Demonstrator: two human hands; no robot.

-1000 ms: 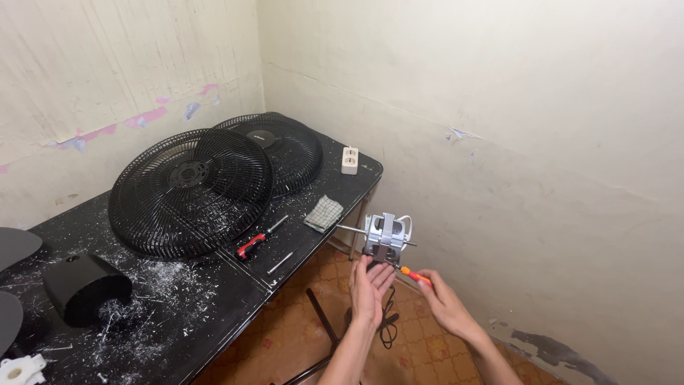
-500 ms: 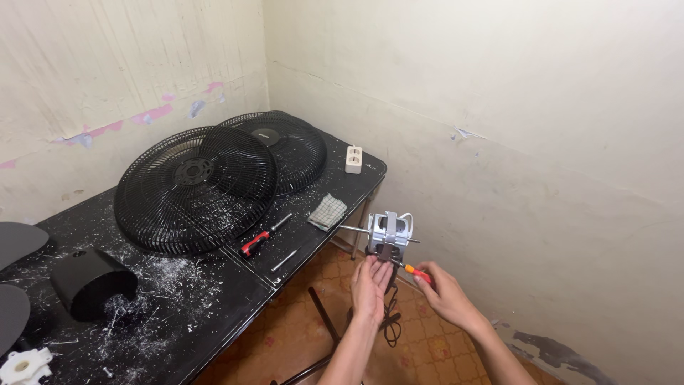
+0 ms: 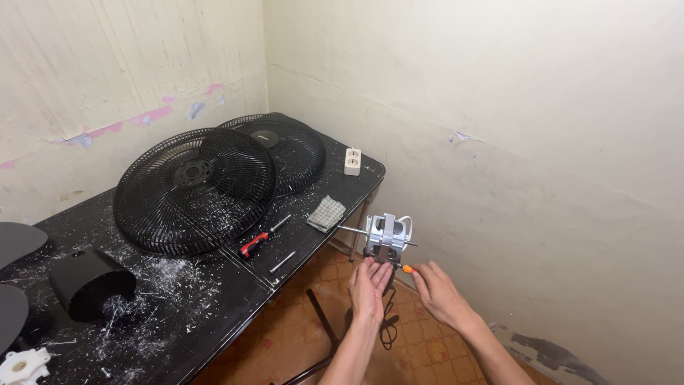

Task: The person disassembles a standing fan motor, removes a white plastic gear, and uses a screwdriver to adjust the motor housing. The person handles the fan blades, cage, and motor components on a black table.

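Black table in the corner, scattered with white flakes

Two round black fan grilles (image 3: 196,187) lie overlapped on the black table (image 3: 214,299), one partly over the other. Near the front edge sit a red-handled screwdriver (image 3: 258,242), a plain metal rod (image 3: 283,261) and a folded checked cloth (image 3: 326,213). A white power strip (image 3: 351,161) rests by the far corner. At the left, a black housing (image 3: 89,282) lies on its side among the flakes.

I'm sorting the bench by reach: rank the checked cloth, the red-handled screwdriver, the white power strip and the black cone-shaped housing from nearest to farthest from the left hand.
From the left hand:
1. Checked cloth, table edge.
2. Red-handled screwdriver, by the fan grilles.
3. White power strip, far table corner.
4. Black cone-shaped housing, far left.
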